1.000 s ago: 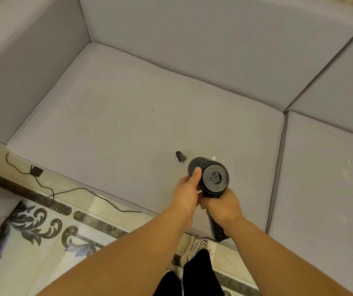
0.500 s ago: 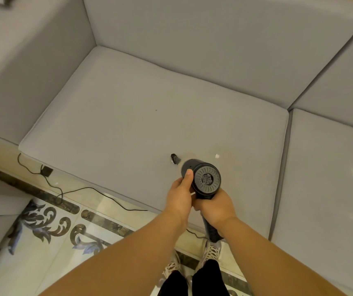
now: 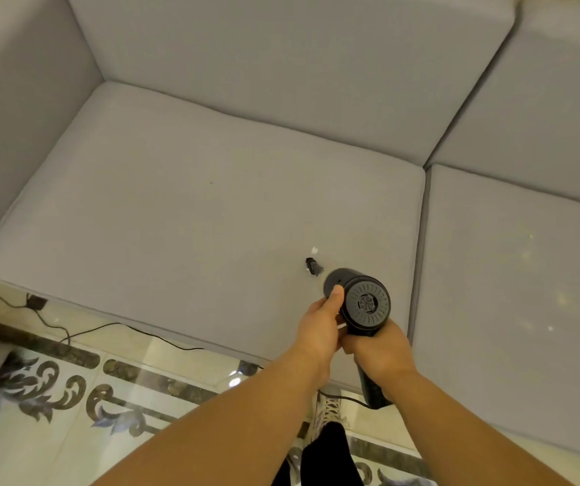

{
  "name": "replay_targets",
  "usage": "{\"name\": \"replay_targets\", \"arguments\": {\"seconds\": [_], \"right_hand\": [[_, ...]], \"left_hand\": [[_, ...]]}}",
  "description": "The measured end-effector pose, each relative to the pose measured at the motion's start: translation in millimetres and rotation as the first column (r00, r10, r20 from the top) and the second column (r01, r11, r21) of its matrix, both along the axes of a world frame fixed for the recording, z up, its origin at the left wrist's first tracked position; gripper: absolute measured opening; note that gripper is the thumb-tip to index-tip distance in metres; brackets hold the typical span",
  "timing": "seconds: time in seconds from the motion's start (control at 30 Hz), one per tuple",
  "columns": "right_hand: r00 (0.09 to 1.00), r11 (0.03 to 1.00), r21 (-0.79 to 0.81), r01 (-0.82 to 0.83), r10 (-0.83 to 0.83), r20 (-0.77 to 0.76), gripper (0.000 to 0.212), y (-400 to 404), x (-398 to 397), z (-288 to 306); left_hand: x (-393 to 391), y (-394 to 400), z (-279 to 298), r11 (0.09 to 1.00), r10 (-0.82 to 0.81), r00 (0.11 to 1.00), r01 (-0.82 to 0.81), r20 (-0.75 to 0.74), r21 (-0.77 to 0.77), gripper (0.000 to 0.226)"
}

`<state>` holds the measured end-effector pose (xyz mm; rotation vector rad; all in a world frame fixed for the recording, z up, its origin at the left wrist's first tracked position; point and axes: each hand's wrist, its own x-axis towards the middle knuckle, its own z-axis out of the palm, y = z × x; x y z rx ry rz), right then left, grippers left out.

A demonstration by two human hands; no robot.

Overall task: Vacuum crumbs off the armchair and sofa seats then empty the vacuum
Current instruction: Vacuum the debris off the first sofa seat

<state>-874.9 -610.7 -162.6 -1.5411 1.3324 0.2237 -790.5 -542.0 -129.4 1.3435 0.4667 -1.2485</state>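
Vacuum [image 3: 362, 303] now points its nozzle [image 3: 313, 267] just below a white crumb [image 3: 314, 250] that lay to its right half a second ago. Right hand [image 3: 381, 349] grips the handle, fingers curled round it; left hand [image 3: 323, 322] holds the body, thumb on top. Seat [image 3: 176, 212] stretches wide to the left; its front edge is near the hands, the seam [image 3: 418, 247] just right. More crumbs [image 3: 562, 299] dot the next seat [image 3: 513, 310].

Glossy patterned tile floor [image 3: 81, 391]; black cable [image 3: 113, 326] trailing.
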Motion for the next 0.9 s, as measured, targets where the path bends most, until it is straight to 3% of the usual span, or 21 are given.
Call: {"name": "replay_targets", "arguments": {"seconds": [0.13, 0.57, 0.9], "right_hand": [[0.999, 0.999, -0.027, 0.032, -0.032, 0.003, 0.031, -11.1, -10.5, 2.1], [0.994, 0.998, 0.051, 0.045, -0.05, 0.093, 0.027, -35.7, 6.0, -7.3], [0.979, 0.99, 0.009, 0.139, -0.139, 0.148, 0.032, -52.2, 8.3, -6.9]], "left_hand": [[-8.9, -15.0, 3.0, 1.0, -0.024, 1.0, 0.024, 0.003, -0.007, 0.032], [-1.0, -42.1, -6.4, 0.999, 0.006, 0.993, -0.01, 0.118, 0.036, 0.04], [1.2, -65.2, 0.1, 1.0, 0.023, 0.994, -0.021, 0.107, -0.017, 0.042]]}}
